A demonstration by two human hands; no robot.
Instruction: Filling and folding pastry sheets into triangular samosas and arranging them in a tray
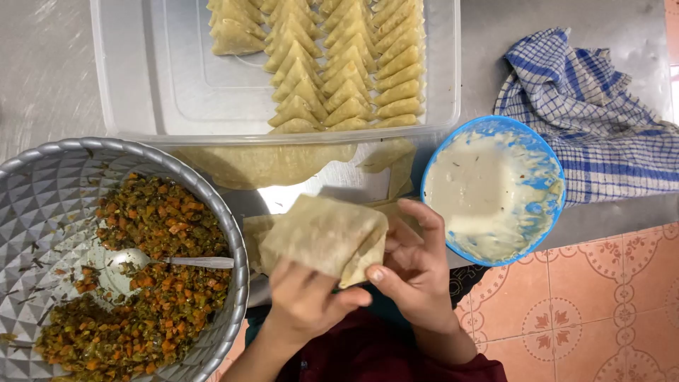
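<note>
My left hand [304, 301] and right hand [414, 272] are both pinching one folded pastry sheet [325, 237], holding it just above the table edge. I am seeing it sitting between the bowl of chopped vegetable filling [212, 212] and the blue bowl of white paste [544, 152].

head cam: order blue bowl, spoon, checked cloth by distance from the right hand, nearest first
From the right hand:
1. Blue bowl, just to its right at the counter edge, nearly touching.
2. Spoon, off to the left in the metal bowl of filling, beyond the left hand.
3. Checked cloth, up and to the right, behind the blue bowl.
Spoon handle and cloth are close to call; bowl is plainly nearest.
</note>
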